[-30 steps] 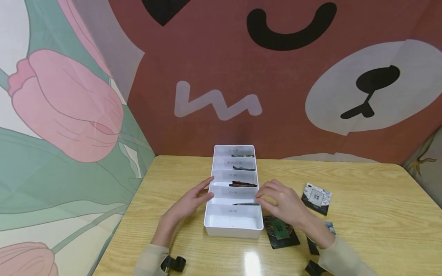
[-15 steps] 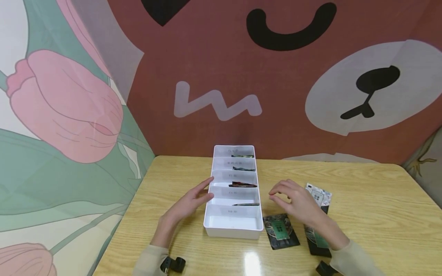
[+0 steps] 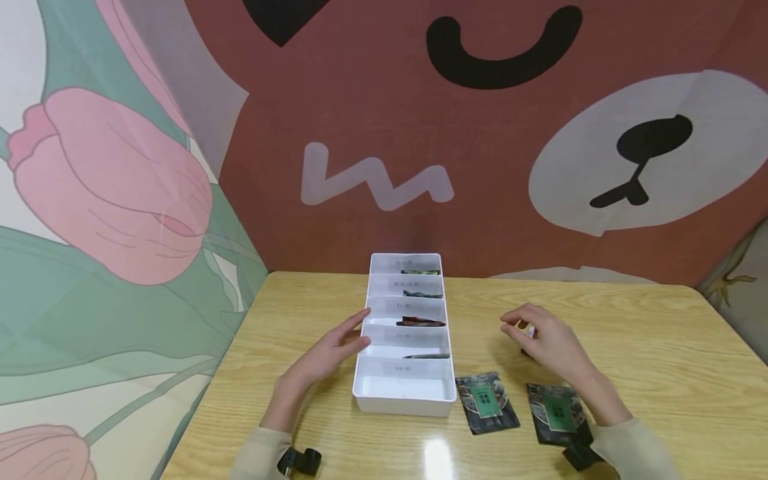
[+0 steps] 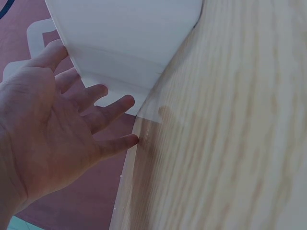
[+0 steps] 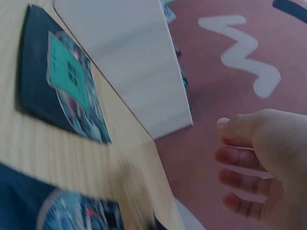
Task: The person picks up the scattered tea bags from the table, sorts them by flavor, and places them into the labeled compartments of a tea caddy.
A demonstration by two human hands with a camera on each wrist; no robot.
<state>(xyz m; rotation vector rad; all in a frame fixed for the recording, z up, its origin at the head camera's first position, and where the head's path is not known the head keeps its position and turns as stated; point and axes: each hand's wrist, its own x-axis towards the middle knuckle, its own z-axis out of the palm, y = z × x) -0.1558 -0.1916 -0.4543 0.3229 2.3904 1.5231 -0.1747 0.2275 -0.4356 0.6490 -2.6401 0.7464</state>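
Observation:
A long white divided box (image 3: 405, 405) stands on the table, with printed labels on its compartment walls and thin sachets upright in the rear compartments; the front compartment shows bare. My left hand (image 3: 324, 357) touches the box's left rim with spread fingers. In the left wrist view those fingertips lie along the white side wall. To the right of the box, my right hand (image 3: 552, 343) hovers with loosely bent fingers and nothing in them. It mostly hides a white-and-black sachet (image 3: 531, 331). Two black sachets with green labels lie flat: one (image 3: 487, 402) beside the box, another (image 3: 559, 415) under the right wrist.
The wooden table (image 3: 672, 373) backs onto a wall covering (image 3: 372, 100) with a cartoon bear. At the left hangs a tulip-patterned covering (image 3: 114, 187). Dark wrist cameras sit on both wrists, the left one (image 3: 303, 460) beside a light sleeve.
My right hand has moved right, away from the box's edge to above the white-and-black sachet, uncovering the green-labelled sachet near the wrist. My left hand stays at the rim.

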